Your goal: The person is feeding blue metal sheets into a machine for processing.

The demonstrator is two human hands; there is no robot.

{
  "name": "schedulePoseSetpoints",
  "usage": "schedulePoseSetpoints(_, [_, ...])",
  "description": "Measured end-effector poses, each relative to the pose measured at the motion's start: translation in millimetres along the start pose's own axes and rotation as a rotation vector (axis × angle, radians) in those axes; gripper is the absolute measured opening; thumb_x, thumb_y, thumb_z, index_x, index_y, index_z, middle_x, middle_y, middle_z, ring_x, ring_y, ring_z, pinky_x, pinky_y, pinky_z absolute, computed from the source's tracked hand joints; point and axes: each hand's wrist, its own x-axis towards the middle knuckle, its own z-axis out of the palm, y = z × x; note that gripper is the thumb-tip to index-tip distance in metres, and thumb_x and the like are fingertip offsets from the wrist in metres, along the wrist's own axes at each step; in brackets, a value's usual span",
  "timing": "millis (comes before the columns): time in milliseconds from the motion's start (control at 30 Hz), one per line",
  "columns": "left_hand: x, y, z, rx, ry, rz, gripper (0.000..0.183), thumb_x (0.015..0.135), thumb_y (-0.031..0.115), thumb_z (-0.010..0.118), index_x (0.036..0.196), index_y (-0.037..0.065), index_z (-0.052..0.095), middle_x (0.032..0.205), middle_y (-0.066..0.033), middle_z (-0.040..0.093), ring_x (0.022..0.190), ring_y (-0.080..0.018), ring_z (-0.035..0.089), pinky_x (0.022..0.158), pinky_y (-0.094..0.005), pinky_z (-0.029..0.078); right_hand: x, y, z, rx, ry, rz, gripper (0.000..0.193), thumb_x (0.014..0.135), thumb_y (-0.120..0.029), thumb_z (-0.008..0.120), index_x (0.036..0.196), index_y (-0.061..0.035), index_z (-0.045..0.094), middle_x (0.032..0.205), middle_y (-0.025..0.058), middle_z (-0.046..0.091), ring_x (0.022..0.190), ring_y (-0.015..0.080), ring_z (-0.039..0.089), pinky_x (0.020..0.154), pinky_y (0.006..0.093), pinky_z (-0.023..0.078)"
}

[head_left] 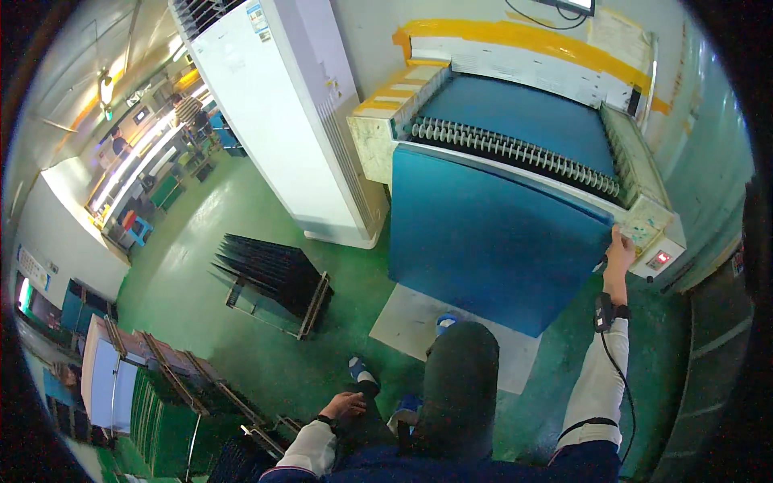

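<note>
A large flat blue panel (491, 233) hangs or leans at a slant against the front of a low, wide machine (374, 145). Near its upper right corner, my right hand (618, 253) has its fingers closed on the panel's edge, beside a small red-lit display (659, 259). Just above the panel's top edge runs a row of pale discs (515, 151) on a roller, with a blue surface (515, 109) behind it. My left hand (345, 405) rests by my leg, holding nothing, its fingers loosely stretched.
A tall white cabinet unit (274, 113) stands left of the machine. On the green floor sits a rack of dark panels (270, 270). Another rack with green boards (157, 423) is at the lower left. A pale sheet (403, 322) lies under the blue panel. People work far left.
</note>
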Motion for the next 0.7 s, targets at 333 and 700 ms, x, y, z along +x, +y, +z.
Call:
schedulePoseSetpoints(333, [-8,5,11,-0.002,-0.004,0.028,0.046,0.083,0.029,0.059,0.112,-0.004,0.044,0.104,-0.0220,0.056,0.082,-0.0284,0.061,0.070,-0.0380,0.051,-15,7,-15,0.006,0.115,-0.107,0.026,0.079,-0.031,0.064,0.075,-0.0067,0.055,0.060,-0.0041,0.040,0.051,0.0061,0.035,0.046,0.0243,0.028])
schedulePoseSetpoints(700, [-17,72,9,0.161,-0.071,0.375,0.035,0.080,0.033,0.061,0.093,0.001,0.055,0.083,-0.0111,0.060,0.068,-0.0193,0.059,0.056,-0.0336,0.050,-86,-45,-79,0.288,-0.159,0.192,0.022,0.082,-0.027,0.060,0.094,-0.0094,0.057,0.064,-0.0065,0.037,0.055,0.0030,0.032,0.050,0.0211,0.027])
